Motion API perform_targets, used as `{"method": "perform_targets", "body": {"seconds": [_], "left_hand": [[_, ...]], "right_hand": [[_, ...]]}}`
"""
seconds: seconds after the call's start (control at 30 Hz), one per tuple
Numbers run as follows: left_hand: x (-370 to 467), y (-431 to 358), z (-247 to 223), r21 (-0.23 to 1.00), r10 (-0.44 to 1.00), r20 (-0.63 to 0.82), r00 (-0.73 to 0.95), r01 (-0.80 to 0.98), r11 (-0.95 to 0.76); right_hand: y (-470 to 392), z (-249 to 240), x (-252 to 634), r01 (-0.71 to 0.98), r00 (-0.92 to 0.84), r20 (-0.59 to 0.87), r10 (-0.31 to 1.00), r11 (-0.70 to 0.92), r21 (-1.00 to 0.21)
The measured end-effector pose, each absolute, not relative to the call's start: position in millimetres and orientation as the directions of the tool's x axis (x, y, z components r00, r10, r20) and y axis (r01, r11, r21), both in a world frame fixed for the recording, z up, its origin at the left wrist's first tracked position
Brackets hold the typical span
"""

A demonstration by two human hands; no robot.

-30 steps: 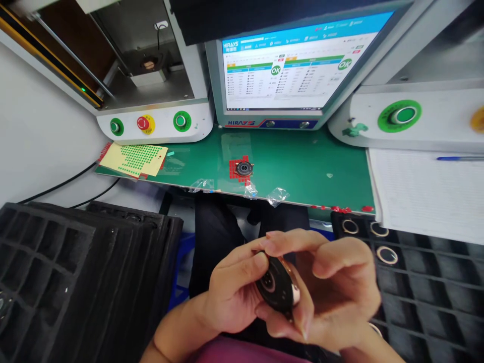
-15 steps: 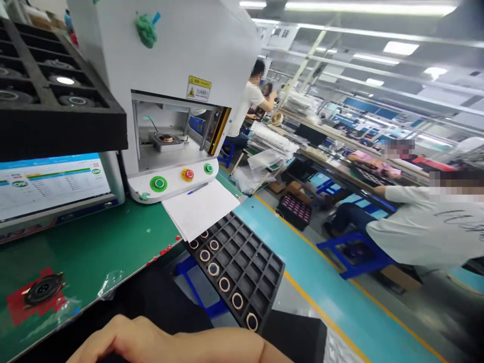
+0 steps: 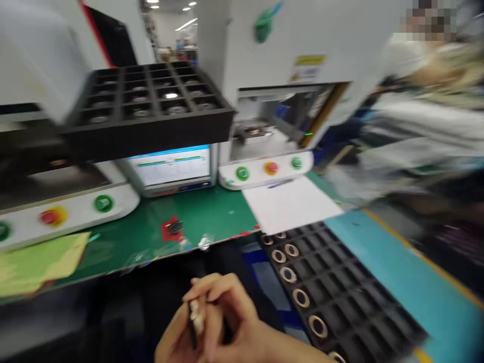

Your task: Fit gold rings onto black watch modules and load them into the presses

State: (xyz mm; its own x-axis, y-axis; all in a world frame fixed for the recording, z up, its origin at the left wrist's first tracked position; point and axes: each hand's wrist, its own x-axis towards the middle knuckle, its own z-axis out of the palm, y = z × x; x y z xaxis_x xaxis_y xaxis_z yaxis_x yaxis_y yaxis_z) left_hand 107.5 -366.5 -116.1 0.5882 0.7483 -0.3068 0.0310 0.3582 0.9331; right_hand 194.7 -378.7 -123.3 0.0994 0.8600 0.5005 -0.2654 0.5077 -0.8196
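- We see the watch-like piece (image 3: 195,313) edge-on between the two hands, pale metallic rim showing, dark side toward the left hand (image 3: 172,330).
- The right hand (image 3: 240,307) bends its fingers around the piece and the left hand wraps it from the other side; both grips are narrow and filled. Blur hides where each fingertip lands.
- We cannot read the lines on the screen (image 3: 174,166), nor the words on the yellow-topped label (image 3: 308,68).
- We find the hands near, but apart from, the front edge of the green table (image 3: 234,206), where a second round piece (image 3: 174,228) sits on a red patch (image 3: 165,233).
- To the right, the foam tray (image 3: 378,302) holds rings along its left side; the right forearm (image 3: 283,348) passes close to its near end. A paper sheet (image 3: 291,206) bearing a pen (image 3: 280,183) overlaps its far end.
- Past the tray's right edge we see blue floor (image 3: 372,242) bordered by a yellow line (image 3: 414,252).
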Motion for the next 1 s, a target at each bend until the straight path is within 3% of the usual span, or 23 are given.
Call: {"method": "perform_targets", "body": {"seconds": [0.07,0.13,0.2,0.27,0.3,0.37,0.4,0.43,0.5,0.6,0.67,0.77,1.0], "left_hand": [[91.0,-362.9,-104.2,0.800,0.775,-0.316,0.547,-0.285,0.528],[85.1,-358.7,-98.4,0.586,0.777,-0.289,0.560,-0.538,0.606],[85.7,-353.6,-101.3,0.517,0.730,-0.274,0.626,-0.544,0.661],[85.9,-344.7,-110.3,0.611,0.680,-0.270,0.681,-0.424,0.668],[84.3,-337.1,-115.8,0.729,0.693,-0.272,0.667,-0.327,0.601],[77.1,-313.4,-126.9,0.974,0.830,-0.207,0.518,0.030,0.224],[72.3,-297.3,-132.2,0.965,0.898,-0.108,0.426,0.263,-0.008],[67.4,-279.4,-137.2,0.849,0.933,0.011,0.359,0.489,-0.198],[59.3,-242.3,-146.4,0.662,0.942,0.114,0.316,0.682,-0.309],[54.8,-199.6,-156.4,0.561,0.938,0.101,0.331,0.760,-0.328],[55.1,-185.1,-159.8,0.502,0.924,0.078,0.375,0.786,-0.361],[56.0,-178.3,-160.6,0.446,0.898,0.041,0.437,0.796,-0.408],[62.4,-181.9,-156.6,0.363,0.895,-0.035,0.445,0.840,-0.404]], "right_hand": [[-382.6,-121.8,194.8,-0.269,0.162,0.434,0.886,0.463,-0.844],[-383.1,-122.7,193.0,-0.270,0.178,0.372,0.911,0.409,-0.872],[-382.8,-124.7,192.7,-0.282,0.176,0.335,0.926,0.373,-0.884],[-380.6,-128.2,199.6,-0.290,0.215,0.306,0.927,0.360,-0.887],[-378.0,-130.6,206.7,-0.275,0.251,0.295,0.922,0.360,-0.892],[-368.6,-137.0,227.6,-0.185,0.315,0.288,0.904,0.356,-0.916],[-361.9,-140.9,240.2,-0.103,0.330,0.303,0.894,0.353,-0.930],[-353.9,-145.1,253.1,0.003,0.332,0.330,0.883,0.349,-0.937],[-336.0,-153.3,276.8,0.261,0.298,0.412,0.861,0.342,-0.903],[-310.7,-162.1,299.7,0.589,0.172,0.526,0.833,0.341,-0.733],[-299.1,-165.5,305.9,0.689,0.082,0.550,0.831,0.351,-0.633],[-292.3,-169.3,308.0,0.732,0.023,0.541,0.841,0.354,-0.582],[-288.2,-177.8,316.2,0.738,-0.007,0.475,0.880,0.325,-0.591]]}}
